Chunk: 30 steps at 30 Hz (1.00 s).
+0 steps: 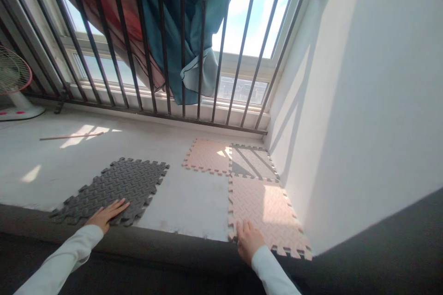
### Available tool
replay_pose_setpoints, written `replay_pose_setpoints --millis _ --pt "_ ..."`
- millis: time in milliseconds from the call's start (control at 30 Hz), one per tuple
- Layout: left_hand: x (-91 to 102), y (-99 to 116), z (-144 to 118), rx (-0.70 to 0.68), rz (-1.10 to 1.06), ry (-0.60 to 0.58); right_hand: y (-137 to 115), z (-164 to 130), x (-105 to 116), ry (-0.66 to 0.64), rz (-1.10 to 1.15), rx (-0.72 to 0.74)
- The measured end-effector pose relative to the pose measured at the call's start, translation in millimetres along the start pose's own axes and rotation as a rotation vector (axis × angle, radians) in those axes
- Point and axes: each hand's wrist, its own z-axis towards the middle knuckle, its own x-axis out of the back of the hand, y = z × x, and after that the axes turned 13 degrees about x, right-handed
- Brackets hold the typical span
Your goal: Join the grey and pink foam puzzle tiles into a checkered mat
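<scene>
Where the pink mat [268,209] hugs the wall at lower right, bare ledge [187,193] separates it from the grey mat [117,186]. The right hand [248,239] lies flat, fingers together, on the pink mat's near edge. The left hand [105,215] presses flat on the grey one.

No readable text, labels, brands or numbers anywhere. Grey foam mat [114,189] and pink foam mats [266,212]: embossed tread pattern only, no print. Fan [14,83] at left edge: red marks on base, too small to read.
</scene>
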Motion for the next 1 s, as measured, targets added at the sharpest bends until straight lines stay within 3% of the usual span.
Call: replay_pose_setpoints --millis 100,200,300,400,500,567,700,833,1000 --pt "1.7 7.6 13.3 -0.003 0.078 0.044 -0.9 -2.7 3.2 0.023 0.009 0.011" --pt "18.3 44.8 34.4 -0.019 0.129 0.037 -1.6 -4.8 9.4 0.044 0.017 0.006" --pt "40.5 121.0 54.8 -0.090 0.073 -0.063 -2.5 -7.2 14.2 0.085 0.027 -0.002" --pt "53.0 213.2 69.9 -0.227 0.017 -0.059 -2.8 -10.5 14.5 0.121 0.064 -0.003" --pt "50.5 289.3 86.0 -0.289 -0.031 -0.167 0.5 -12.5 11.7 0.096 0.128 0.012" --pt "42.3 323.8 100.1 -0.269 -0.041 -0.228 7.4 -10.2 11.0 0.106 0.199 -0.007" --pt "22.7 361.4 130.2 -0.217 -0.051 -0.235 37.3 11.5 17.5 0.206 0.283 -0.089" --pt "11.6 382.0 151.7 -0.230 -0.058 -0.229 77.8 54.3 24.1 0.127 0.262 -0.187" --pt "6.8 398.7 171.9 -0.292 -0.033 -0.207 114.3 108.3 12.4 0.065 0.249 -0.221"
